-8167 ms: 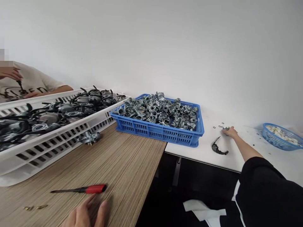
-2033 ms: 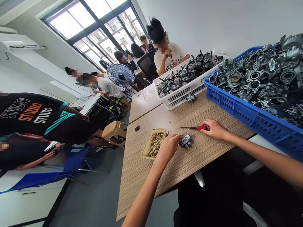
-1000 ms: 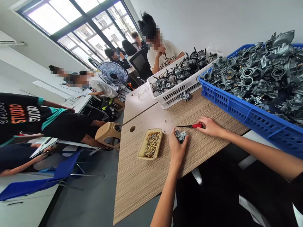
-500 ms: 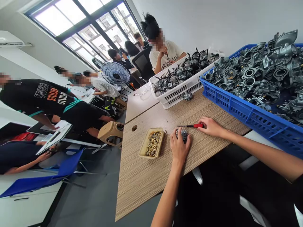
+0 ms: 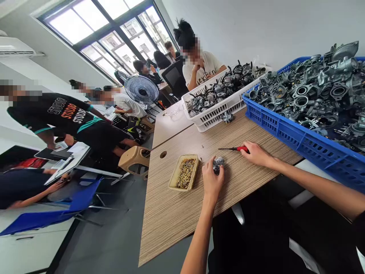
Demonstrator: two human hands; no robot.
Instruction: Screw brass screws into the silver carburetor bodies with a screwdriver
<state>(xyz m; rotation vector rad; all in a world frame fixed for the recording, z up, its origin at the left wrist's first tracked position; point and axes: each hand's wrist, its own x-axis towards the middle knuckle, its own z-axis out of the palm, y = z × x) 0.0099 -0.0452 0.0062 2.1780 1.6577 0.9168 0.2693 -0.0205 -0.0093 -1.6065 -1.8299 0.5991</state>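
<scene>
My left hand (image 5: 211, 179) is closed around a small grey metal carburetor (image 5: 219, 163) on the wooden table, its fingers hiding part of it. To the right, my right hand (image 5: 255, 153) grips the red handle of a screwdriver (image 5: 232, 148). The dark shaft points left, above and apart from the carburetor. Beside my left hand stands a yellowish plastic tub (image 5: 184, 173) with many small brass screw-like pieces. Two tiny metal bits lie on the table just beyond the tub and my left hand.
A blue crate (image 5: 288, 131) heaped with carburetor parts stands at the right. Behind the table's middle is a white basket (image 5: 212, 120) of more carburetors, with one loose carburetor (image 5: 227, 117) before it. A person (image 5: 203, 68) sits beyond. A fan (image 5: 142, 90) and other people are farther back.
My left hand has shifted slightly left on the carburetor, uncovering more of it. The screwdriver has moved a little away, and its tip now stands clear of the carburetor.
</scene>
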